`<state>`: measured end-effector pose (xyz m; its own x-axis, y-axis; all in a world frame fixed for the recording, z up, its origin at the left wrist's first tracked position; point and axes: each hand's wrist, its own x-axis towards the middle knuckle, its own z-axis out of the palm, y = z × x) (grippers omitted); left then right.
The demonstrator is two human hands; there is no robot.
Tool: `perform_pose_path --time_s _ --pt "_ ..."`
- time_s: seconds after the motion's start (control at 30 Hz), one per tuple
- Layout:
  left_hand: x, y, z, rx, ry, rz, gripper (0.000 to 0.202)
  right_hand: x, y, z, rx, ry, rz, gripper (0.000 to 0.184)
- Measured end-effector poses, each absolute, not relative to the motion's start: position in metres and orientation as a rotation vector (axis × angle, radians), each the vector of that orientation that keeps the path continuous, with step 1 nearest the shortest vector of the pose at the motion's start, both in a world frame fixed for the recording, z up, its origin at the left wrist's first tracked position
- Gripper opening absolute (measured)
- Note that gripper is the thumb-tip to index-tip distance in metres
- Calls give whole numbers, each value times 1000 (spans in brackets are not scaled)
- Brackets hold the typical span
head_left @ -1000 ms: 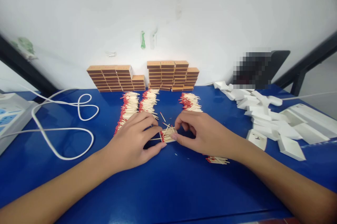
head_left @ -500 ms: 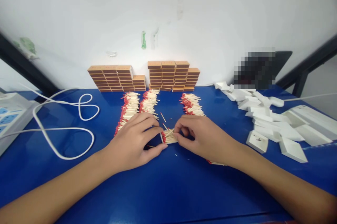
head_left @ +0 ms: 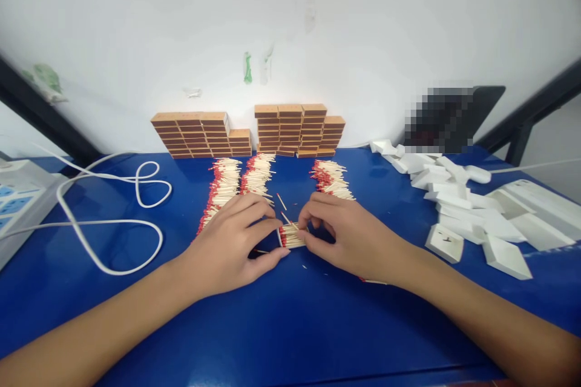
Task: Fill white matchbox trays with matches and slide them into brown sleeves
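Note:
A small white matchbox tray (head_left: 279,238) full of matches (head_left: 289,237) lies between my hands, the red heads toward the left. My left hand (head_left: 236,241) grips the tray's left end between thumb and fingers. Above the tray's right part, my right hand (head_left: 347,231) is pinched at the fingertips on a match (head_left: 288,219) that slants up to the left. The tray's right end is hidden under these fingers. One loose match (head_left: 282,201) lies just behind. Two long rows of matches (head_left: 226,181) run behind my left hand; another row (head_left: 330,178) lies behind and partly under my right.
Stacked brown matchboxes (head_left: 190,134) line the wall, with a second stack (head_left: 290,131) to their right. White empty trays (head_left: 447,199) lie heaped at the right, before a dark tablet (head_left: 483,117). White cable (head_left: 158,235) and a power strip (head_left: 40,193) occupy the left.
Matches lying crosswise on top of the tray now sit more evenly along it. My right fingers have shifted only slightly; my left hand stays on the tray.

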<state>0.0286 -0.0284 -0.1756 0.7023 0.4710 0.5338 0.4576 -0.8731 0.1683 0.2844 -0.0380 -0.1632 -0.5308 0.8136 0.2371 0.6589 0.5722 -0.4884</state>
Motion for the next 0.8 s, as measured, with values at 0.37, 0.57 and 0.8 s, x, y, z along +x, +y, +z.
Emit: perform_pose_path --time_s 0.37,0.57,0.8 --pt "29 -28 -176 2871 790 886 22 286 -35 -162 -1258 -2401 612 6" --pt "29 -28 -175 2871 786 897 21 286 -37 -163 -1255 -2394 630 7" --pt "29 -28 -176 2883 794 882 22 287 -36 -161 -1224 -2462 623 7"
